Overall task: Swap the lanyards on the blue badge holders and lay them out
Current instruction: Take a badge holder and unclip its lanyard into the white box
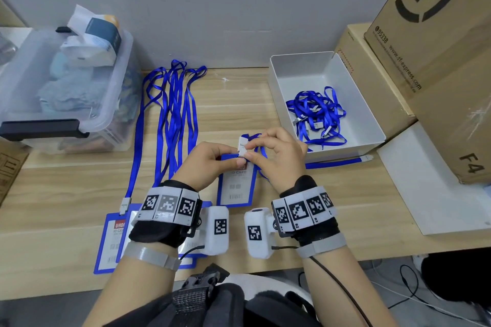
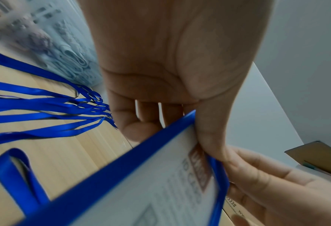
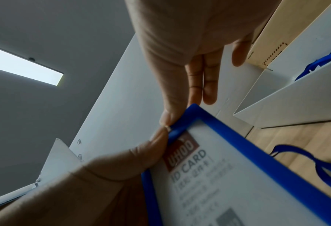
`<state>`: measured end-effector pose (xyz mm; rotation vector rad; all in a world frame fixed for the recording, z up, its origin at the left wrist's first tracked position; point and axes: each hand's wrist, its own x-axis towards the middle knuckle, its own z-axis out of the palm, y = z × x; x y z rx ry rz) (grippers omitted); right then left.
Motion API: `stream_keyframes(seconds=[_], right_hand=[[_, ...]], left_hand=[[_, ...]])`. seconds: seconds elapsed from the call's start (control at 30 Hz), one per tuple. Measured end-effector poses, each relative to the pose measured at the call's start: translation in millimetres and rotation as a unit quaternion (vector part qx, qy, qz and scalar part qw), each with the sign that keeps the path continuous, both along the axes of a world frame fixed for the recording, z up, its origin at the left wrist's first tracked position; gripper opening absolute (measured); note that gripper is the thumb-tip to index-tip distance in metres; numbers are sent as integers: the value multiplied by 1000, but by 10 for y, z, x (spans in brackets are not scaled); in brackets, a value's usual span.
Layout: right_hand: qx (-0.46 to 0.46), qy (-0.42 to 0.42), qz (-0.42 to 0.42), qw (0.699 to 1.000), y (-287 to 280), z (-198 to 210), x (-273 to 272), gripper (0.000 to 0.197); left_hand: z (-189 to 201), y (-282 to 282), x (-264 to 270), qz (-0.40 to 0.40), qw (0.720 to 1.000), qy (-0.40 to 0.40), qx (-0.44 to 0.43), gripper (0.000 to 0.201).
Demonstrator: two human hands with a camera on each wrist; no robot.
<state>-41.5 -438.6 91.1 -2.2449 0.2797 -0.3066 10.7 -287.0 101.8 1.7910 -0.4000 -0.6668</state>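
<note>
Both hands met over the table, the left hand pinching the top edge of the holder and the right hand, just beside it, pinching the white clip. The holder hung from that grip with its long axis running back toward the person, the clip at its far end between the two thumbs. Its lanyard trailed right toward the box, so the right hand looked better placed to work the clip.
</note>
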Motion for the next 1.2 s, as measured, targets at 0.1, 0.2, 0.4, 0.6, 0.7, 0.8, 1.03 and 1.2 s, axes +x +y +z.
stream_keyframes(seconds=[0.1,0.2,0.4,0.6,0.7,0.8,1.03,1.2], right_hand=[[13,13,3,1000,5,13,-8,9],[24,28,6,999,27,56,7,7],[21,62,8,998,55,123,17,17],[19,51,22,998,79,136,15,12],[23,26,7,999,78,116,14,11],[16,19,4,1000,86,98,17,14],[47,22,12,999,67,131,19,11],[32,53,20,998,65,138,26,18]], left_hand=[[1,9,-5,-3,1000,-5,-4,11],[11,-1,-7,-1,1000,-23,-2,11],[-13,5,0,-6,999,-40,5,11],[-12,-6,3,-1,1000,-20,-25,13],[-6,-5,3,-2,999,-13,-42,14],[-18,-5,9,-6,999,-11,-46,15],[-47,-13,39,-8,999,-16,-45,16],[-59,-17,34,-15,998,-5,-54,19]])
